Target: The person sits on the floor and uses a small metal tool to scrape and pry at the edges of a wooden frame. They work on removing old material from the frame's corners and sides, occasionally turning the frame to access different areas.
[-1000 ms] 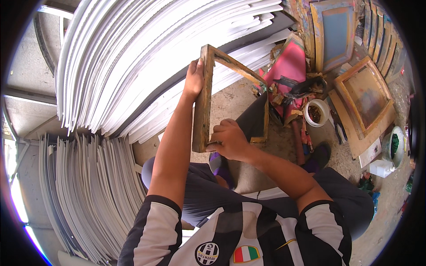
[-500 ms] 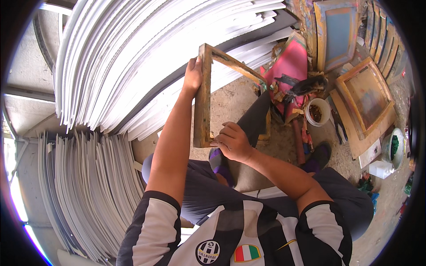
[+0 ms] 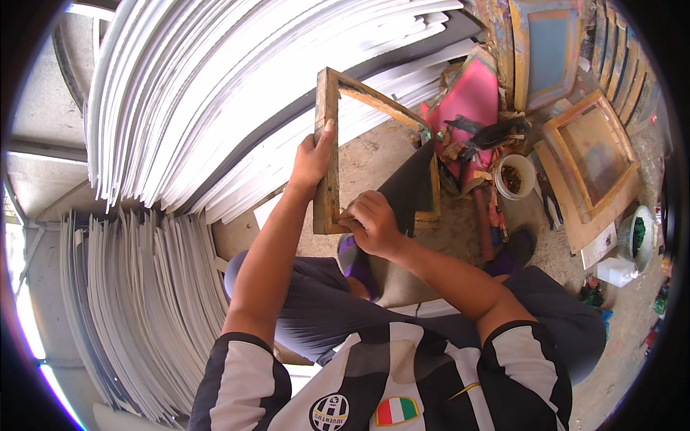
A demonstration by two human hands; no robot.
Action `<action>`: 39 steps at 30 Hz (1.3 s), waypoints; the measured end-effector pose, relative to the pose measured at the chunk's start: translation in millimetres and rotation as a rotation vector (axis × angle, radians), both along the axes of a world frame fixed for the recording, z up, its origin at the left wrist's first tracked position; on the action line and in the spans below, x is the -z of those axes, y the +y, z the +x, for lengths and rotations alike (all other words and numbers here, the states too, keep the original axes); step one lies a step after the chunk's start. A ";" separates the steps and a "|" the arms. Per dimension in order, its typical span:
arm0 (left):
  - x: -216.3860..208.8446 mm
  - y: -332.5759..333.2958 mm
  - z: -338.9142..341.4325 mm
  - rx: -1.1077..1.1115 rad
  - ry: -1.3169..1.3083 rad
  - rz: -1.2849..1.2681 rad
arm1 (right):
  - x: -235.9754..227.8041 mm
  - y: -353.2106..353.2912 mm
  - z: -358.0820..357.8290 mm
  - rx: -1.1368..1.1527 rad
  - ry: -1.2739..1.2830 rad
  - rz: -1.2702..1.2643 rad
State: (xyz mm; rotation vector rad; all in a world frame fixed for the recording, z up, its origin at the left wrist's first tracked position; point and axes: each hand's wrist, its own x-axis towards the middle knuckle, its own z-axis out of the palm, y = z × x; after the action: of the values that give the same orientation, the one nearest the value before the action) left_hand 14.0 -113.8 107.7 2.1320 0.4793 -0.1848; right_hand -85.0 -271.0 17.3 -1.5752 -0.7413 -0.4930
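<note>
A worn wooden screen frame [image 3: 327, 154] is held tilted above my knees, its middle mostly open. My left hand [image 3: 312, 159] is closed round the frame's left bar, thumb against the bar. At the lower left inner corner my right hand [image 3: 374, 224] is closed, fingertips pinched together against the wood. What they pinch is too small to make out. A dark, pointed sheet [image 3: 408, 188] hangs across the frame's lower right part, just beyond my right hand. It reaches up to the right bar, where greenish stains show.
Stacked white sheets [image 3: 215, 93] fill the left, with more upright sheets [image 3: 144, 309] below. At right lie a white bucket [image 3: 514, 178], pliers [image 3: 551, 205], another wooden frame [image 3: 593, 158], a pink panel [image 3: 467, 100] with dark scraps, and a white bottle [image 3: 617, 272].
My left hand has slid down along the left bar. The frame has shifted slightly up, and my right hand has moved a little up and left, still at the corner.
</note>
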 end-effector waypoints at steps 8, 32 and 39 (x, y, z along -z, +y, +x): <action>2.4 14.5 37.2 -0.142 0.064 -0.059 | -2.5 10.2 12.7 0.156 0.017 0.136; 7.7 55.6 66.7 0.146 -0.095 0.225 | 45.8 -13.5 -8.1 -0.118 0.378 0.104; 5.5 56.7 78.5 0.193 -0.085 0.240 | 69.1 -35.5 0.1 -0.113 0.165 -0.076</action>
State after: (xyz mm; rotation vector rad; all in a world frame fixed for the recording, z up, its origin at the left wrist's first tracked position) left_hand 92.5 -57.1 102.1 2.4113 0.2553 -0.1511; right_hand -84.9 -306.5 -51.8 -1.6125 -0.7248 -0.2514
